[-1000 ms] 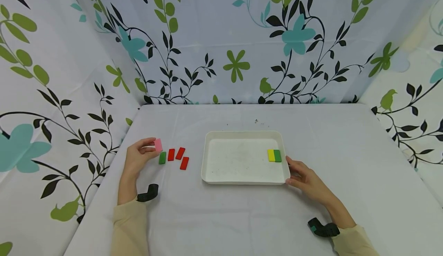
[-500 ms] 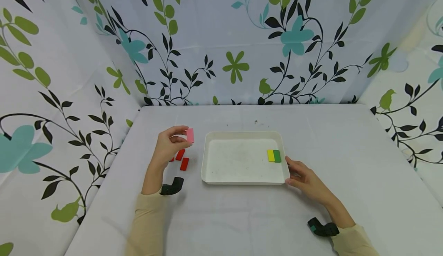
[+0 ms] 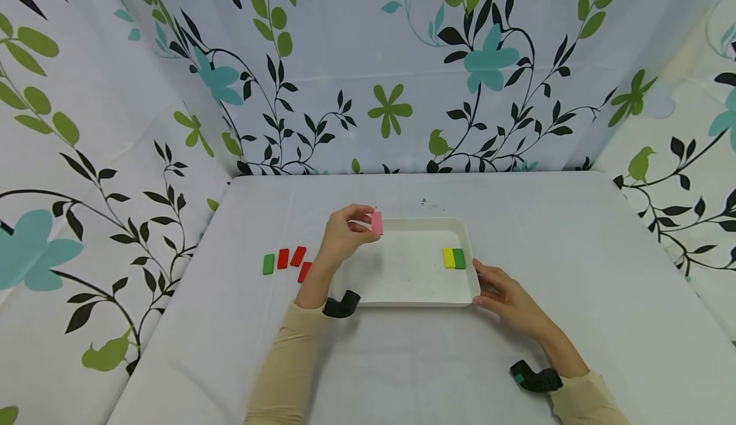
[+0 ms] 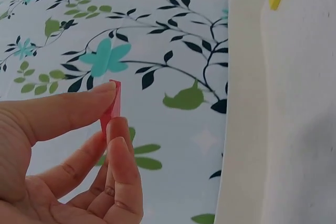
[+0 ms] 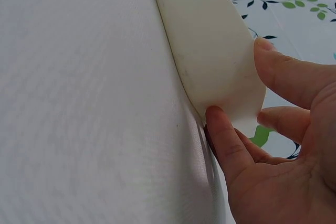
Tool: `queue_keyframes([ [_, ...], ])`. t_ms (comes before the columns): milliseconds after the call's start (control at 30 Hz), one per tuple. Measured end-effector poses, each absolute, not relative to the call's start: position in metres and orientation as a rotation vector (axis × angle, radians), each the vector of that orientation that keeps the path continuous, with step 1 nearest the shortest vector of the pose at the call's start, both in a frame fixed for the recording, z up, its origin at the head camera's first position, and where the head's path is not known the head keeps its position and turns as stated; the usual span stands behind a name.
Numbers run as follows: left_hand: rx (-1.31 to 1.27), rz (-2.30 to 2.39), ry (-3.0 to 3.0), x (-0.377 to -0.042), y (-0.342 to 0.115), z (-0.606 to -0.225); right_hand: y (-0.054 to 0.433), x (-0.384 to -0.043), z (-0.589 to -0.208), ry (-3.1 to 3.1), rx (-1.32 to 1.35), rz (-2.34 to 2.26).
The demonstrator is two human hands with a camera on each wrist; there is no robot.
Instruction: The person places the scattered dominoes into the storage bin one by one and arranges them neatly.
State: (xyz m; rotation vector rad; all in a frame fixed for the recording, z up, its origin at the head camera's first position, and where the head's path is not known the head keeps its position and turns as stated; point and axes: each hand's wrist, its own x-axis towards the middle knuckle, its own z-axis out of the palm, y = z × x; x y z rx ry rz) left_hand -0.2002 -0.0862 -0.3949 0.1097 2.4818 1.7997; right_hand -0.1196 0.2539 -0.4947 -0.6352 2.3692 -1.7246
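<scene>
- Nearest, your right hand (image 3: pixel 508 294) holds the tray (image 3: pixel 397 287) at its right end; the tray looks light and stiff, apt to slide on the worktop (image 3: pixel 425 361).
- Left of the tray lie three red blocks (image 3: pixel 283 259) and a loose green block (image 3: pixel 268 264).
- Inside the tray, near its right end, a yellow block (image 3: pixel 448 258) touches a green block (image 3: pixel 459 258).
- Raised at the tray's far left corner, your left hand (image 3: pixel 345 232) pinches a pink block (image 3: pixel 376 223): probably light, hard and smooth, best held by its ends.
</scene>
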Motion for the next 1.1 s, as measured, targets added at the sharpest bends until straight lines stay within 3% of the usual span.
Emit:
queue_keyframes([
  [467, 0.12, 1.618, 2.525, -0.203, -0.008, -0.417, 0.255, -0.12, -0.496, 2.351, -0.662, -1.736],
  [1100, 0.047, 1.373, 2.604, -0.206, 0.031, -0.45, 0.255, -0.12, -0.494, 2.364, -0.623, -1.705],
])
